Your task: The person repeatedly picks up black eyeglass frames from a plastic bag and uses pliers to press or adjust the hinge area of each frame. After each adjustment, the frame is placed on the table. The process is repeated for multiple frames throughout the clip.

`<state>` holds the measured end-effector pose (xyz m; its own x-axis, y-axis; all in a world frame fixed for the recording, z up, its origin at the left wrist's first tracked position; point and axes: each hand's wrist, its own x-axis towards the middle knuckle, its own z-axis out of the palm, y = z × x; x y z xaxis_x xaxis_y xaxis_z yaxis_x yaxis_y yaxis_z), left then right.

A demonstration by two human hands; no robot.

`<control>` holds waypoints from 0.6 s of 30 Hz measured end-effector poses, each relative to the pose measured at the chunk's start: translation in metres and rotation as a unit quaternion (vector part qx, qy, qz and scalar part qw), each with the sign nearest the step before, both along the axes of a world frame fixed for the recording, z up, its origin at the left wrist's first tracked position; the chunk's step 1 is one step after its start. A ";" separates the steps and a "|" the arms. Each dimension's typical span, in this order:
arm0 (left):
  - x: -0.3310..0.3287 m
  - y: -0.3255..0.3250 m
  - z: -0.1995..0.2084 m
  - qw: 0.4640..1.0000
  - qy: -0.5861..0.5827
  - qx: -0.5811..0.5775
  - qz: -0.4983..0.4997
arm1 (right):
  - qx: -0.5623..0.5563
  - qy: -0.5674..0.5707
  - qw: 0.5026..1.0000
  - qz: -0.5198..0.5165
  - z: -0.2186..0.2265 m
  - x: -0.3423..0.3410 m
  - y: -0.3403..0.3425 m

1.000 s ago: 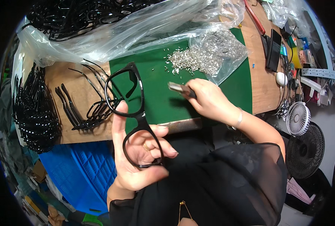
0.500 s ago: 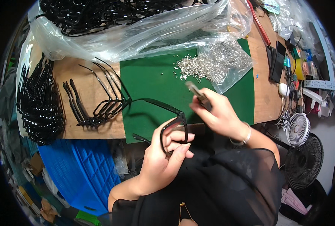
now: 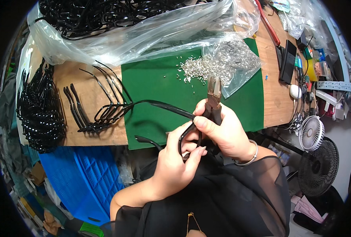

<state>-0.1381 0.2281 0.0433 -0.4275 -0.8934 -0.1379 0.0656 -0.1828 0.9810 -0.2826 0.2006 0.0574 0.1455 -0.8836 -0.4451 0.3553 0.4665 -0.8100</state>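
In the head view, the left hand [image 3: 169, 168] closes around the front of a glossy black plastic glasses frame [image 3: 174, 111], its fingers curled about a lens rim. The frame is above the near edge of a flat green mat [image 3: 155, 83] on a brown wooden table [image 3: 73, 74]; one temple reaches towards the mat's left edge, and the tip of the other shows over its near left corner. The right hand [image 3: 234, 138] grips a pair of dark-handled metal pliers [image 3: 213, 96] whose nose points at the mat's far edge; its thumb touches the corner where the temple meets the front.

Near the mat's far right corner, a loose heap of small silvery metal pieces [image 3: 193, 69] spreads from a small clear plastic bag [image 3: 244, 61]. Along the table's far edge lies a large clear plastic sheet [image 3: 104, 45] by a mass of glossy black frames [image 3: 116, 15]. At the table's left edge sits a thick bundle of shiny black eyewear parts [image 3: 41, 114]; between it and the mat stands a row of nested black frames [image 3: 113, 113]. A black phone [image 3: 288, 62] lies near the right edge
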 end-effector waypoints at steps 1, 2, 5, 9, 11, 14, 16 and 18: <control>0.003 -0.004 0.001 0.998 0.043 0.046 -0.013 | 0.016 -0.013 1.000 0.020 0.004 -0.003 -0.001; 0.006 -0.006 0.005 0.993 0.089 0.073 -0.023 | 0.032 -0.026 0.998 0.041 0.009 -0.006 -0.002; 0.015 -0.009 0.018 0.971 0.169 0.163 -0.042 | 0.001 -0.023 0.998 0.058 0.012 -0.008 -0.002; 0.036 -0.008 0.035 0.971 0.117 0.202 -0.055 | -0.210 0.285 0.904 0.242 0.007 -0.033 0.001; 0.041 -0.006 0.033 0.982 0.084 0.159 -0.061 | -0.334 0.339 0.832 0.286 -0.003 -0.034 0.003; 0.046 -0.001 0.027 0.982 0.077 0.155 -0.079 | -0.355 0.328 0.814 0.323 -0.002 -0.029 -0.001; 0.045 0.001 0.027 0.984 0.028 0.155 -0.081 | -0.384 0.332 0.796 0.331 -0.002 -0.028 -0.006; 0.042 0.002 0.028 0.991 -0.040 0.097 -0.083 | -0.405 0.328 0.782 0.341 -0.003 -0.030 -0.009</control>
